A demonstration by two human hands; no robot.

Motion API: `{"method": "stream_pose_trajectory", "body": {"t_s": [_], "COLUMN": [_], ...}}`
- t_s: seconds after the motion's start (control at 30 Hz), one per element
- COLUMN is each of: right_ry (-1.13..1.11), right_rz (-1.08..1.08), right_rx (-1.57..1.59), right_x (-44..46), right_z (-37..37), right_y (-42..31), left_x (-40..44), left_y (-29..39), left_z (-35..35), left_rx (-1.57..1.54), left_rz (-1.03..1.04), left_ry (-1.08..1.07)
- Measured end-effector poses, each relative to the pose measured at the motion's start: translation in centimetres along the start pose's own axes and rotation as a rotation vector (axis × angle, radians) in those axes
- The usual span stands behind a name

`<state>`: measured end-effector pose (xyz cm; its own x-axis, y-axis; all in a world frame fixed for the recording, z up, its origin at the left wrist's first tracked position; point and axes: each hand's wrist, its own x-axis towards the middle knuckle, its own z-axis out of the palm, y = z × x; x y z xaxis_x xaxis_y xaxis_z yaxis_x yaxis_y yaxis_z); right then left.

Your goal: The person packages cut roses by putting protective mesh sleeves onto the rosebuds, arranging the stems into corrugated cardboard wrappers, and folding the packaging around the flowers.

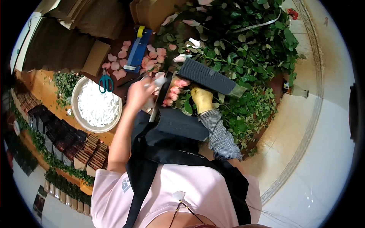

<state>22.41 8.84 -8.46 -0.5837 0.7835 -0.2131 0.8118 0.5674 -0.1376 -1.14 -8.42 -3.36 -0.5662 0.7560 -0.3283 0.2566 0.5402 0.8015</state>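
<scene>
My left hand is bare and smeared by motion, left of a row of pink roses. A whitish thing shows at its fingertips; I cannot tell whether it is held. In a yellow glove, my right hand curls down on the bunch just right of the rose heads, with leaves beside it. The stems under the glove are hidden. The roses lie between two dark corrugated cardboard flaps, an upper flap and a lower flap.
Leafy rose stems pile up at the right. Loose pink petals lie around a blue tape dispenser. Teal-handled scissors rest at the rim of a round tub of small white pieces. Stacked cardboard stands upper left.
</scene>
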Motion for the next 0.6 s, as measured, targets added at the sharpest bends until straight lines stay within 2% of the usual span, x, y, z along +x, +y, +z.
{"method": "stream_pose_trajectory", "body": {"t_s": [0.03, 0.07, 0.1, 0.13, 0.17, 0.2, 0.27, 0.33, 0.37, 0.4, 0.43, 0.47, 0.5, 0.53, 0.6], "right_ry": [0.098, 0.2, 0.107, 0.161, 0.141, 0.075, 0.15, 0.299, 0.193, 0.061, 0.024, -0.014, 0.065, 0.148, -0.027], "right_rz": [-0.12, -0.247, -0.224, -0.248, -0.233, -0.219, -0.263, -0.352, -0.25, -0.167, -0.15, -0.12, -0.149, -0.221, -0.099], "right_rx": [-0.016, -0.026, -0.026, 0.024, 0.065, 0.051, 0.018, 0.046, 0.044, -0.057, -0.078, -0.102, -0.093, -0.035, -0.062], "right_x": [-0.1, 0.0, -0.2, -0.2, -0.2, -0.2, 0.0, 0.1, -0.3, -0.3, -0.2, -0.5, -0.6, -0.6, -0.9], "right_z": [0.3, 0.4, 0.1, -0.1, -0.2, -0.3, -0.4, -0.5, -0.2, -0.5, -0.7, -0.7, -0.4, -0.1, -0.7], "right_y": [0.7, 1.3, 1.5, 1.4, 1.3, 1.4, 0.9, 0.7, 0.8, 0.5, 0.3, 0.6, 0.7, 1.0, 0.6], "left_x": [-2.0, -4.1, -6.4, -8.7, -10.3, -12.6, -15.2, -14.1, -13.5, -11.9, -10.6, -8.9, -7.1, -5.8, -3.0], "left_y": [-0.2, -3.5, -7.5, -11.7, -14.9, -21.2, -23.1, -15.8, -16.8, -15.2, -16.0, -11.9, -8.3, -4.4, -2.4], "left_z": [-3.7, -5.8, -8.0, -9.8, -12.4, -14.3, -18.1, -19.6, -18.4, -16.4, -13.5, -10.5, -8.0, -5.4, 1.0], "left_rx": [-0.026, 0.18, 0.279, 0.204, 0.198, 0.074, 0.126, 0.002, -0.04, 0.07, 0.01, -0.118, -0.291, -0.281, -0.295], "left_rz": [-0.134, -0.121, -0.238, -0.377, -0.605, -0.616, -0.63, -0.655, -0.55, -0.499, -0.323, -0.259, -0.253, -0.162, 0.032], "left_ry": [-0.064, -0.075, -0.172, -0.085, -0.043, 0.087, 0.406, 0.47, 0.458, 0.422, 0.356, 0.237, 0.02, -0.07, -0.231]}}
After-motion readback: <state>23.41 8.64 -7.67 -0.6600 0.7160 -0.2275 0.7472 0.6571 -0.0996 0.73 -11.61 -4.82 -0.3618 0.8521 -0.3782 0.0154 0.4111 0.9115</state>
